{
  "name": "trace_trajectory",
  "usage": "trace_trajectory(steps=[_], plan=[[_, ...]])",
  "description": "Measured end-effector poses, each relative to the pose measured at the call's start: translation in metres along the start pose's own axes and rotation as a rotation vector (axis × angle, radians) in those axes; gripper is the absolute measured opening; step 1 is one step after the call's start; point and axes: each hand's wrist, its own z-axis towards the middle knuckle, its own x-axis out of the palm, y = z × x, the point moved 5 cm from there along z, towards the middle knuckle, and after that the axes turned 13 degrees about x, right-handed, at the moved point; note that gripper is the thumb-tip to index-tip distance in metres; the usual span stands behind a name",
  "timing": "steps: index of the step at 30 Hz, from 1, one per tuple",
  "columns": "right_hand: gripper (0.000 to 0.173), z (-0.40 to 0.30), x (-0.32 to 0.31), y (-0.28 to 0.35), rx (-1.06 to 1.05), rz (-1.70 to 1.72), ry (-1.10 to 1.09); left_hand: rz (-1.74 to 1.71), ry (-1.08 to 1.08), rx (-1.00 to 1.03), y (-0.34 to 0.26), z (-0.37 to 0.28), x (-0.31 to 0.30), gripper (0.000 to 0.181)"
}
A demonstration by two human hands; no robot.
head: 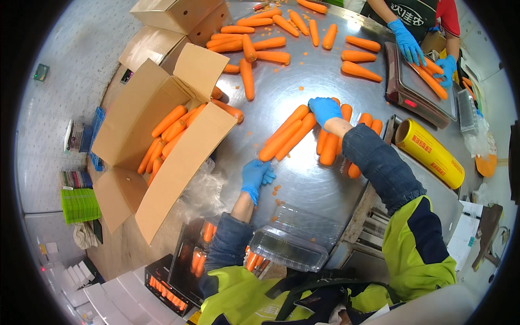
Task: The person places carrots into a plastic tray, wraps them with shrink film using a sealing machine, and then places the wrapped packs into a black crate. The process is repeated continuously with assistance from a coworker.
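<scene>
Three carrots (286, 136) lie side by side, apparently in a clear tray, on the steel table (227, 174). My left hand (258, 178), in a blue glove, is at their near end with its fingers bent; whether it grips the tray's edge is unclear. At their far end is my right hand (325, 110), also blue-gloved, its fingers pointing down and partly hidden. Under and beside the right forearm sit more grouped carrots (330, 148), and another group (365, 120) is further right. Empty clear plastic trays (288, 248) stand near my body.
An open cardboard box (174, 178) of carrots is at left beside a crumpled plastic bag (203, 191). Loose carrots (272, 57) cover the far table. At right are a yellow film roll (430, 154) and a scale (430, 93), where a co-worker's gloved hands (408, 44) handle carrots.
</scene>
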Motion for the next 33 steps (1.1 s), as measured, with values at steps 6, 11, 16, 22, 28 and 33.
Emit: trace_trajectory(steps=[6,11,16,22,28,33], plan=[[0.017,0.011,-0.005,-0.009,0.038,0.184,0.022,-0.016,-0.045,0.055,-0.016,-0.011,-0.006,0.011],[0.023,-0.05,-0.067,-0.056,0.065,0.473,-0.009,0.014,-0.006,0.199,-0.095,-0.059,0.01,0.009],[0.023,-0.172,-0.107,-0.177,0.248,0.581,-0.047,0.043,0.235,0.243,-0.144,-0.115,0.095,0.012],[0.02,-0.346,-0.102,-0.325,0.556,0.701,-0.125,0.137,0.532,0.221,-0.128,-0.158,0.243,0.019],[0.018,-0.452,-0.053,-0.406,0.746,0.869,-0.225,0.391,0.618,0.325,-0.083,-0.182,0.345,0.021],[0.025,-0.484,-0.026,-0.424,0.671,1.05,-0.223,0.901,0.47,0.753,-0.08,-0.175,0.344,0.023]])
